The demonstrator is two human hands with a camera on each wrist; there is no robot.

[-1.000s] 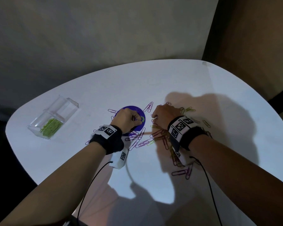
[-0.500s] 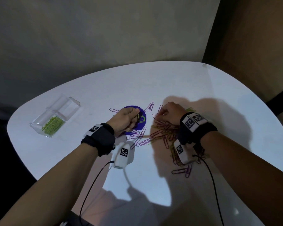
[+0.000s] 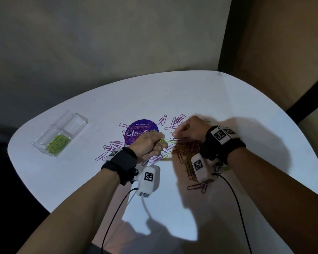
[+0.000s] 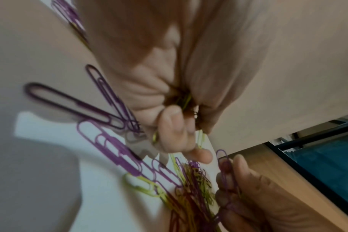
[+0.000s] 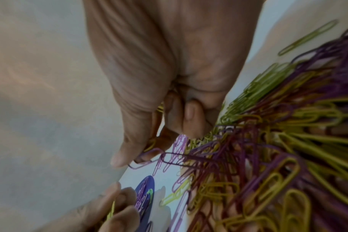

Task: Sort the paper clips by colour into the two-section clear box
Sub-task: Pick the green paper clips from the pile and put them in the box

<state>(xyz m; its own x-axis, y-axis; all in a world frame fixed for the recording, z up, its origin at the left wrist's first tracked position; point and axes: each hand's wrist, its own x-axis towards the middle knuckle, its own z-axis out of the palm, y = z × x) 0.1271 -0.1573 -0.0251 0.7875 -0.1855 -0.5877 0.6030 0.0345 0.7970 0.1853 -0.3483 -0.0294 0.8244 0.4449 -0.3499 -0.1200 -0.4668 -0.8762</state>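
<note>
The clear two-section box stands at the table's left, with green clips in its near section. A mixed pile of purple and green paper clips lies at the centre. Just left of the pile, my left hand is curled round a few green clips; the left wrist view shows these green clips poking out between its fingers. My right hand hovers over the pile's far side and pinches a purple clip with thumb and finger. In the left wrist view it holds purple clips.
A round purple sticker lies flat under loose purple clips left of the pile. More stray clips lie near my right wrist. White tabletop stretches beyond, and the box's far section looks bare.
My left hand has drawn back off the purple sticker toward me with green clips in it. My right hand has shifted slightly right over the pile.
</note>
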